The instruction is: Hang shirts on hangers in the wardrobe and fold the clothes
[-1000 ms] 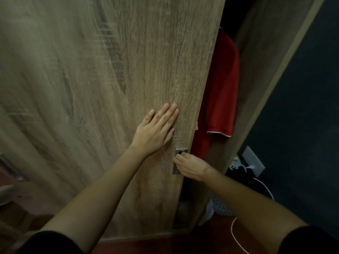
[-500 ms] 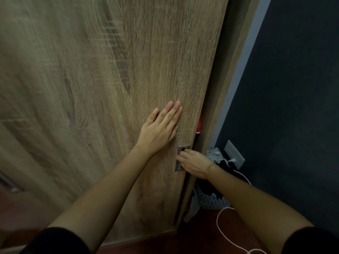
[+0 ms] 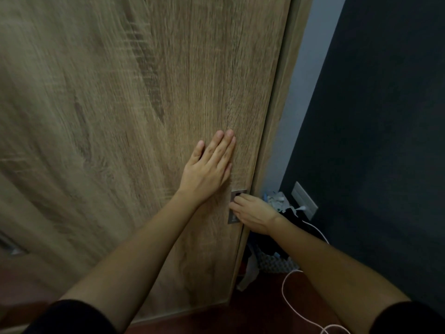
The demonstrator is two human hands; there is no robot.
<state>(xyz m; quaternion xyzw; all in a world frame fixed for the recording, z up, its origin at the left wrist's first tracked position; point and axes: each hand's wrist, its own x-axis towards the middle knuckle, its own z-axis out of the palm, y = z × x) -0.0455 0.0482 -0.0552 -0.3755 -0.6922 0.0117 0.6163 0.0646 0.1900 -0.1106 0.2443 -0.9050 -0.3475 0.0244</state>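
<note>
Wood grain fills almost everything from the head camera: the wardrobe door [image 3: 125, 97] takes up the left and centre of the frame, its right edge running down close along the wardrobe's side panel [image 3: 284, 112] with no gap visible between them, so no shirts or hangers show right now. Left hand [image 3: 208, 168] is pressed flat on the door face near that right edge, fingers straight and together pointing up, palm against the wood, grasping nothing. Right hand [image 3: 252, 213] sits just below and to the right of it, fingers curled into the recessed metal handle [image 3: 237, 206] set at the door's right edge, hooked on the pull with the knuckles facing the camera. Both forearms reach up from the bottom corners, black sleeves [image 3: 72, 318] showing at the lower edge. Past the door's right edge there's a pale strip of wall, then a dark wall [image 3: 375, 116] carrying a grey socket plate [image 3: 304, 200] with a white plug in it. A white cable [image 3: 289, 300] loops down from there across the reddish floor [image 3: 260, 317] toward the bottom edge. Wedged at the foot of the wardrobe, between its side and the dark wall, is a patterned basket [image 3: 274, 263] with dark cloth and some pale bits piled on top; what exactly they are is too dim to tell.
</note>
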